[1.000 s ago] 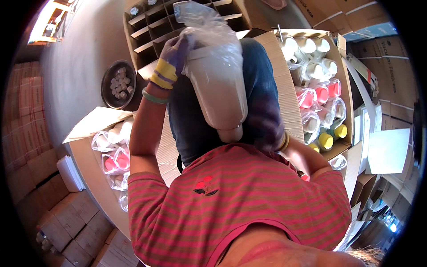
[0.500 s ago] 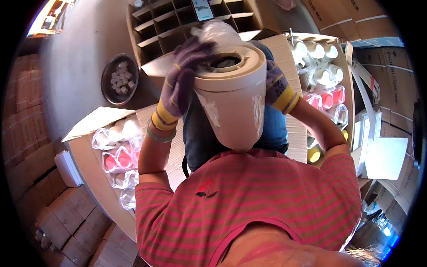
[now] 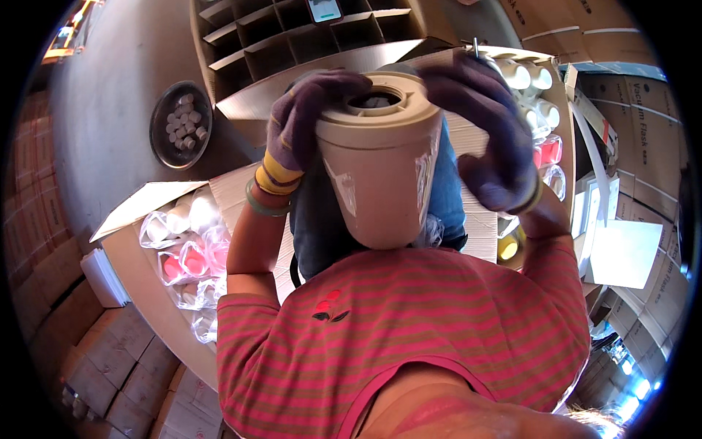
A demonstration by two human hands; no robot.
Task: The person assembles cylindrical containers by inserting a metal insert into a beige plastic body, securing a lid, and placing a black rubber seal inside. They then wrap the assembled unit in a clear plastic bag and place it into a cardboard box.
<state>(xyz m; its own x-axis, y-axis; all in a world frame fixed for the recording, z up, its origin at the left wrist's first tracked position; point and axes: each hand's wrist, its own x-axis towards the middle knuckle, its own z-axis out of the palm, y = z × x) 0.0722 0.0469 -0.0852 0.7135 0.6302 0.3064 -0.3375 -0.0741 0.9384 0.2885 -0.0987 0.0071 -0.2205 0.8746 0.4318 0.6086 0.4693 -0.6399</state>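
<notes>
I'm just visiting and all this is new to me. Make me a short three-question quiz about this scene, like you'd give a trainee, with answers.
1. True or false: the person's left hand in a purple-and-yellow glove touches the cream, tapered plastic container.
2. Where is the dark, round basin of small whitish pieces?
a) on the container
b) left of the container
c) right of the container
3. What lies at the divided brown cardboard carton, screen lit?

Key: 1. True. 2. b. 3. A dark-edged, rectangular phone.
</notes>
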